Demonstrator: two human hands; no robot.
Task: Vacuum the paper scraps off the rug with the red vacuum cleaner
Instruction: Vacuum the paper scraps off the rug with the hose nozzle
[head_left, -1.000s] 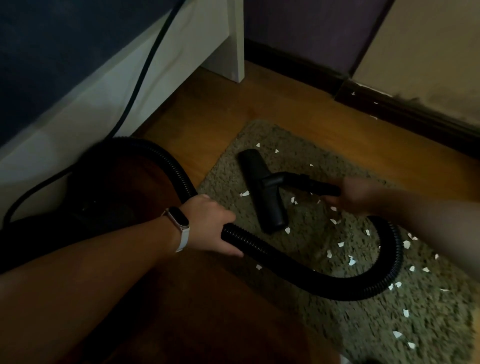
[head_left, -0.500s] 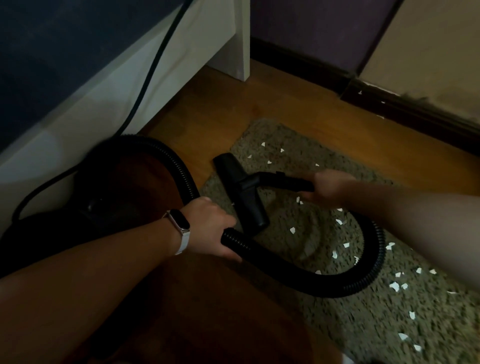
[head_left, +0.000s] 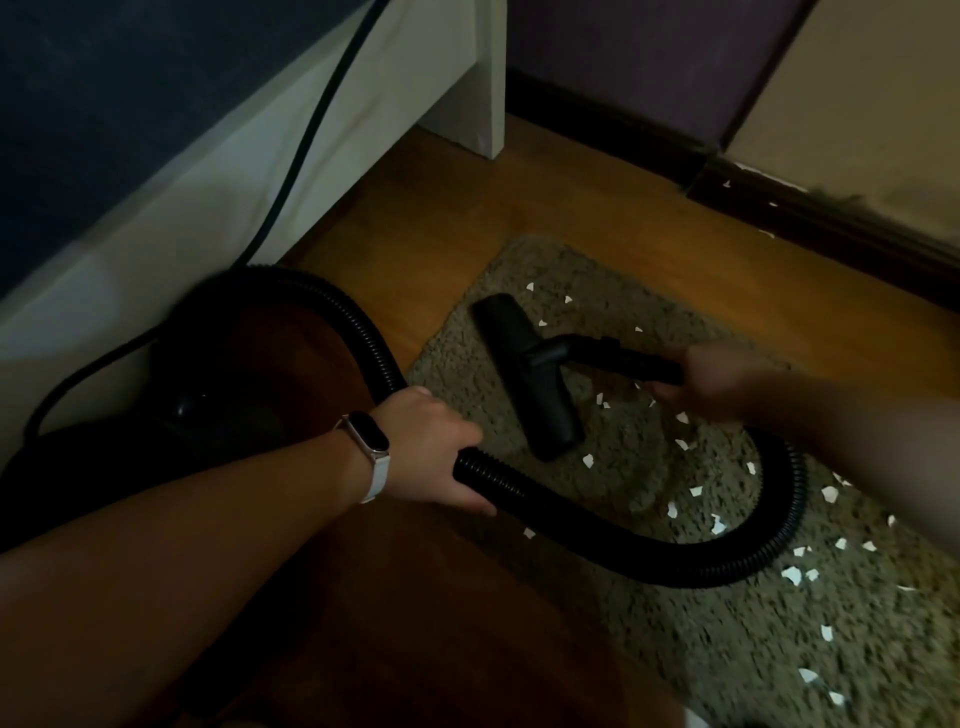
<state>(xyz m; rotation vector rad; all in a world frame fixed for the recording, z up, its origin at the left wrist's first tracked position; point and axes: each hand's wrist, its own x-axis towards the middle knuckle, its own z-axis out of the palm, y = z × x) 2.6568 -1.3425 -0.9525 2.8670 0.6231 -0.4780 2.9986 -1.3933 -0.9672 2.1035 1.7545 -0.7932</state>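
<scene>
While left hand (head_left: 431, 447) gripped hose (head_left: 545, 512) and right hand (head_left: 719, 379) held wand (head_left: 623, 358), the loop could've easily knocked scraps (head_left: 830, 493) off the rug (head_left: 462, 374).

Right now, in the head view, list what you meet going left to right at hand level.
In order: vacuum cleaner body → wristband → left hand → floor nozzle → right hand. The hose loops across several, so it is left out.

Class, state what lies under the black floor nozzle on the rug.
The floor nozzle rests on the rug, with paper scraps beside its edges. Whether scraps sit beneath it cannot be seen: it covers that patch.
</scene>
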